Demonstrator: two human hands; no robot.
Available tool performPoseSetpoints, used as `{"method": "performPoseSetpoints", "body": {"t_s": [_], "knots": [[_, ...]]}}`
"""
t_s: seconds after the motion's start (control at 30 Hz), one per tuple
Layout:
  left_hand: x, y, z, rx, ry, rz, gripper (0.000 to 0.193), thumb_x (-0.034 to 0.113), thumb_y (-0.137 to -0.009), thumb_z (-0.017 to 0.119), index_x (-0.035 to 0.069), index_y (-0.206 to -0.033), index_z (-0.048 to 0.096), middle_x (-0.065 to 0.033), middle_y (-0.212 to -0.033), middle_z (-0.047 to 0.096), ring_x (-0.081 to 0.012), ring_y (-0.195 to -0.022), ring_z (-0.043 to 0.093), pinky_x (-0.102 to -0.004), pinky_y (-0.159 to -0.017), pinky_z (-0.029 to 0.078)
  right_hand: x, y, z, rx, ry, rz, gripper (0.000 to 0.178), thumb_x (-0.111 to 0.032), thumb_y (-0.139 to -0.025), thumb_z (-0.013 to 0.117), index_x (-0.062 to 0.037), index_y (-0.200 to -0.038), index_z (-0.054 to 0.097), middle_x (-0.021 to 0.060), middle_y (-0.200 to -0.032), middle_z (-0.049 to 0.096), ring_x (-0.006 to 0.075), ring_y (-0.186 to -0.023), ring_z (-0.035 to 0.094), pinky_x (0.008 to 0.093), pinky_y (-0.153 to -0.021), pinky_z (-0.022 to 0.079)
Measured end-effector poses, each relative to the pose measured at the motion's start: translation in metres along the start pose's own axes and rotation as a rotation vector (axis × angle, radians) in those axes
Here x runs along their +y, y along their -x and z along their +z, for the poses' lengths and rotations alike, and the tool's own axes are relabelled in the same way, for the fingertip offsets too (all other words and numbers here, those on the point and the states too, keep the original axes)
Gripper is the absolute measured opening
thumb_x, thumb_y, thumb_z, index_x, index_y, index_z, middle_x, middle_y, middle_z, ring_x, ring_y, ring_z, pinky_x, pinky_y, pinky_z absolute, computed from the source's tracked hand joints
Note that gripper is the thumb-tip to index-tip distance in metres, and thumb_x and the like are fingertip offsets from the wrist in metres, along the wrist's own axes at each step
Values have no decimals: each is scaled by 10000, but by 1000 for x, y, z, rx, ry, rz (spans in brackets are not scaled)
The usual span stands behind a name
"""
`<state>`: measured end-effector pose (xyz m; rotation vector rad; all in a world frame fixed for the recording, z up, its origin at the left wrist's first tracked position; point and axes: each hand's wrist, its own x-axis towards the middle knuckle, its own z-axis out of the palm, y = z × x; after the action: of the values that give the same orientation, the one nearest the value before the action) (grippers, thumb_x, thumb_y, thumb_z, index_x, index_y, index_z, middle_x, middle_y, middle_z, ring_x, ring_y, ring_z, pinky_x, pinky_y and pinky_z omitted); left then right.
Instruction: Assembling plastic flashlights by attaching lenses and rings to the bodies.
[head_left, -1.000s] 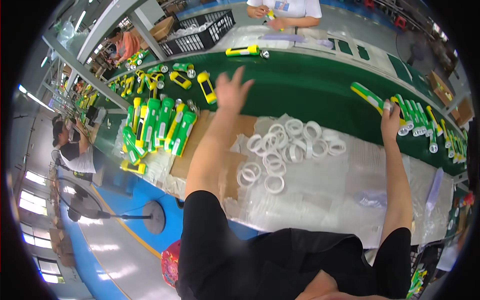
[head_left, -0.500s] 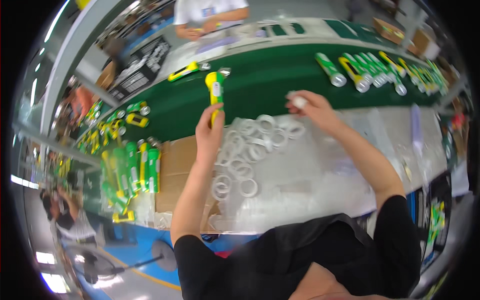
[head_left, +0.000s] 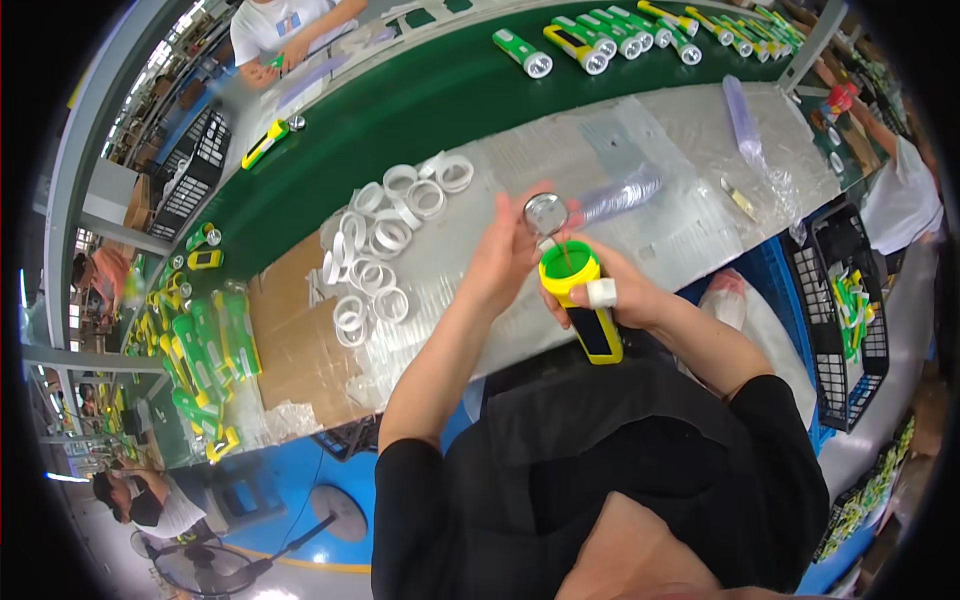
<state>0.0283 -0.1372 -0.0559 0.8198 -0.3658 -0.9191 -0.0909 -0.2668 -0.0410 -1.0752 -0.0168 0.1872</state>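
Observation:
My right hand (head_left: 632,287) is closed around a yellow and green flashlight body (head_left: 597,335), with its open green mouth facing up; a white wrap (head_left: 602,293) covers the thumb. Just above that mouth, my left hand (head_left: 503,257) holds the round, clear-faced flashlight head (head_left: 546,213) between thumb and fingers. The head is apart from the body, and thin wires seem to run between them. Left of my hands, several white rings (head_left: 389,238) lie loosely on the plastic-covered table (head_left: 480,300).
Flashlights (head_left: 600,40) line the green belt (head_left: 420,100) at the far right; one yellow flashlight (head_left: 265,143) lies alone farther left. More bodies (head_left: 205,335) are piled beside the cardboard (head_left: 300,330). A black crate (head_left: 835,320) stands at right. Co-workers are nearby.
The flashlight has come from over the belt to close before my chest and is now in my right hand. Its head is now off the body, in my left hand. The view has shifted.

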Motion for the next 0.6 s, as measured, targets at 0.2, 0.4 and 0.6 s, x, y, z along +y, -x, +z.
{"method": "performPoseSetpoints", "body": {"t_s": [0.2,0.4,0.6], "knots": [[1,29,14,34,-628,464,597,483,-1051,298,-19,-1112,615,-124,-933,631,-191,-843,601,-321,-729,488,8,17,-2,27,257,-10,435,-232,-928,664,-31,-1234,429,103,-939,618,173,-770,627,312,-708,523],[6,35,18,-222,-1260,792,521,474,-989,427,24,-1060,680,-149,-1115,668,-365,-1041,621,-404,-884,475,15,15,2,10,322,-40,486,-286,-965,617,-10,-1318,429,94,-1066,593,171,-873,642,319,-802,525],[-5,20,17,-290,-1550,947,625,564,-980,346,44,-1140,653,-159,-1212,639,-356,-1165,573,-457,-986,407,40,13,-9,147,301,-209,469,-327,-971,609,-15,-1291,466,89,-1020,603,160,-807,627,311,-733,523]]}}
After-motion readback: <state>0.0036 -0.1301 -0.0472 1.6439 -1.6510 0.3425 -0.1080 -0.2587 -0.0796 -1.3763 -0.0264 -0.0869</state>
